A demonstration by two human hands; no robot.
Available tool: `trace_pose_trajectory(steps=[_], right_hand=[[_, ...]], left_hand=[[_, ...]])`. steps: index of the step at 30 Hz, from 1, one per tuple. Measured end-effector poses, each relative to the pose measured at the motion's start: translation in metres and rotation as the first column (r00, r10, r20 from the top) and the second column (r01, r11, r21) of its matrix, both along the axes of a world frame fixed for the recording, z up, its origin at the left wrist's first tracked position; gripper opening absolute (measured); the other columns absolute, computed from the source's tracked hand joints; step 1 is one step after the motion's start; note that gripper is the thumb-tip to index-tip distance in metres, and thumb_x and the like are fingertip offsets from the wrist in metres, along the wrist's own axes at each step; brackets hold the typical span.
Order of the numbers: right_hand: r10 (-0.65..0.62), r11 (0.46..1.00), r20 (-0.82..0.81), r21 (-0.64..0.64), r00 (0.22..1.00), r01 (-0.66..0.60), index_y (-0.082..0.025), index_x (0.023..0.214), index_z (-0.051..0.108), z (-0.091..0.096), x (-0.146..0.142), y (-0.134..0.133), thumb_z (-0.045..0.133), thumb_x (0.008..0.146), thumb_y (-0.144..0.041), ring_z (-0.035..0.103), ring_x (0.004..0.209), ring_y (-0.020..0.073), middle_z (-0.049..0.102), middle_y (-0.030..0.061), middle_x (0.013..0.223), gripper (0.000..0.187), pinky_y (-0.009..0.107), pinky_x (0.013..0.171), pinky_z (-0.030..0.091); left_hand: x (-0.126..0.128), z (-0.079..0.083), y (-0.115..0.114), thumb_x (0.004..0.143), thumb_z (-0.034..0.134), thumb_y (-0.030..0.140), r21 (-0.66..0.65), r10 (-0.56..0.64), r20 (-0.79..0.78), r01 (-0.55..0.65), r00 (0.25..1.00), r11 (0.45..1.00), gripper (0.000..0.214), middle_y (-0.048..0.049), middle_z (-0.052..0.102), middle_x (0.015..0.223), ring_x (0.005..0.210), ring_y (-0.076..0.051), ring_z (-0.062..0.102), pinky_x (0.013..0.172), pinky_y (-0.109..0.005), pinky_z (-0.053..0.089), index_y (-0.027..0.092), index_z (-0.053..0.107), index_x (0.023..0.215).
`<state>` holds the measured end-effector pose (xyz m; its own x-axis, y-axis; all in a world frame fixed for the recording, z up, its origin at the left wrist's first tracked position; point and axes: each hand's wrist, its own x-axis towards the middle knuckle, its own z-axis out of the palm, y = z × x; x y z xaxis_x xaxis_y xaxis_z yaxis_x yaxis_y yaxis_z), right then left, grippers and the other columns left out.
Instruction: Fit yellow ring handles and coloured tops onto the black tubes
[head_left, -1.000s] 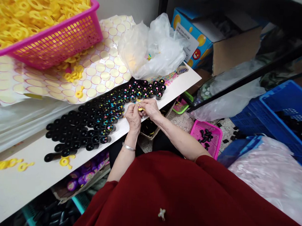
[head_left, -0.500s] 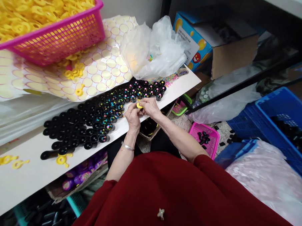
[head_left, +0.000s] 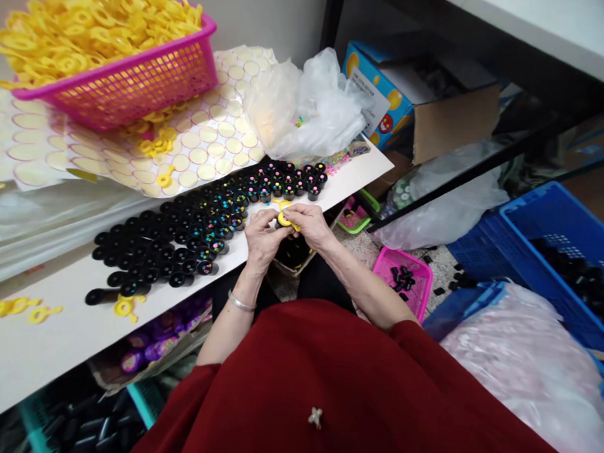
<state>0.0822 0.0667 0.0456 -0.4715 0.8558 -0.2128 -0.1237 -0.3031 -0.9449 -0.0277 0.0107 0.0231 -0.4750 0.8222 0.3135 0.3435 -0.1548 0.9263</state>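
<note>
My left hand (head_left: 260,236) and my right hand (head_left: 312,227) meet at the front edge of the white table (head_left: 41,349). Together they pinch a small black tube with a yellow ring cap (head_left: 284,220). Just beyond the hands, several black tubes (head_left: 181,241) stand in rows, many with coloured dots on top. A loose yellow ring (head_left: 124,306) lies at the near end of the rows.
A pink basket (head_left: 132,85) heaped with yellow rings stands at the back left on sticker sheets (head_left: 210,136). A clear plastic bag (head_left: 307,106) lies behind the tubes. On the floor to the right are a small pink tray (head_left: 404,278) and a blue crate (head_left: 546,244).
Both hands have drawn back a little from the tube rows toward my body, still holding the yellow-capped piece. The view has tilted slightly.
</note>
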Motion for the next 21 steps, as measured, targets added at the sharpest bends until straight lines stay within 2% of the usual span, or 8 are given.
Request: trace_pose_trajectory(steps=[2, 4, 7, 10, 14, 18, 21], right_hand=[[-0.008, 1.000, -0.039, 0.008, 0.999, 0.009, -0.013, 0.075, 0.065, 0.005, 0.015, -0.010, 0.071, 0.063, -0.038, 0.045, 0.049, 0.0048, 0.059, -0.0028, 0.063, 0.029, 0.017, 0.043, 0.033], [-0.023, 1.000, -0.077, 0.009, 0.997, 0.023, -0.014, 0.077, 0.066, 0.008, 0.029, -0.021, 0.073, 0.062, -0.037, 0.052, 0.060, 0.0061, 0.062, -0.0021, 0.070, 0.029, 0.017, 0.054, 0.041], [0.002, 1.000, -0.112, -0.010, 0.994, -0.003, -0.015, 0.086, 0.068, 0.010, 0.050, -0.036, 0.075, 0.063, -0.039, 0.057, 0.076, 0.0094, 0.066, 0.0003, 0.082, 0.034, 0.021, 0.071, 0.046], [0.055, 0.998, -0.123, -0.012, 0.991, -0.057, -0.015, 0.097, 0.069, 0.011, 0.067, -0.051, 0.073, 0.067, -0.046, 0.058, 0.086, 0.0125, 0.067, 0.0034, 0.093, 0.043, 0.024, 0.077, 0.046], [0.060, 0.997, -0.150, -0.031, 0.987, -0.065, -0.015, 0.104, 0.068, 0.011, 0.084, -0.066, 0.073, 0.067, -0.048, 0.057, 0.085, 0.0123, 0.067, 0.0041, 0.096, 0.050, 0.023, 0.073, 0.046], [0.086, 0.993, -0.171, -0.063, 0.982, -0.098, -0.016, 0.105, 0.068, 0.010, 0.096, -0.073, 0.075, 0.065, -0.046, 0.053, 0.068, 0.0077, 0.066, 0.0011, 0.084, 0.051, 0.018, 0.060, 0.043], [0.111, 0.992, -0.180, -0.045, 0.977, -0.121, -0.016, 0.103, 0.069, 0.009, 0.103, -0.076, 0.077, 0.064, -0.043, 0.055, 0.069, 0.0082, 0.065, 0.0007, 0.082, 0.048, 0.018, 0.060, 0.045]], left_hand=[[0.007, 0.009, -0.011, 0.058, 0.080, 0.027, 0.071, -0.037, -0.115, 0.045, 0.993, 0.996, 0.025, 0.0008, 0.065, 0.080, 0.085, -0.016, 0.054, 0.079, -0.030, 0.044, 0.021, 0.070, 0.080], [0.016, 0.014, -0.020, 0.063, 0.077, 0.027, 0.129, -0.097, -0.169, 0.120, 0.981, 0.984, 0.023, 0.0000, 0.066, 0.082, 0.090, -0.017, 0.055, 0.085, -0.033, 0.044, 0.021, 0.069, 0.084], [0.031, 0.019, -0.031, 0.067, 0.075, 0.029, 0.157, -0.185, -0.207, 0.220, 0.961, 0.963, 0.022, -0.0006, 0.065, 0.082, 0.090, -0.017, 0.055, 0.085, -0.034, 0.046, 0.021, 0.068, 0.086], [0.045, 0.020, -0.038, 0.068, 0.075, 0.031, 0.154, -0.228, -0.231, 0.267, 0.946, 0.951, 0.022, -0.0007, 0.064, 0.079, 0.089, -0.017, 0.055, 0.083, -0.034, 0.047, 0.020, 0.067, 0.085], [0.056, 0.020, -0.044, 0.067, 0.075, 0.030, 0.160, -0.291, -0.289, 0.346, 0.912, 0.925, 0.021, -0.0012, 0.064, 0.078, 0.089, -0.019, 0.054, 0.083, -0.035, 0.047, 0.020, 0.067, 0.083], [0.061, 0.020, -0.046, 0.069, 0.072, 0.031, 0.132, -0.350, -0.354, 0.417, 0.867, 0.899, 0.019, -0.0022, 0.066, 0.079, 0.092, -0.020, 0.053, 0.084, -0.037, 0.047, 0.020, 0.067, 0.084], [0.065, 0.020, -0.049, 0.071, 0.069, 0.033, 0.134, -0.385, -0.381, 0.462, 0.841, 0.877, 0.018, -0.0027, 0.067, 0.078, 0.091, -0.020, 0.053, 0.085, -0.038, 0.046, 0.020, 0.067, 0.083]])
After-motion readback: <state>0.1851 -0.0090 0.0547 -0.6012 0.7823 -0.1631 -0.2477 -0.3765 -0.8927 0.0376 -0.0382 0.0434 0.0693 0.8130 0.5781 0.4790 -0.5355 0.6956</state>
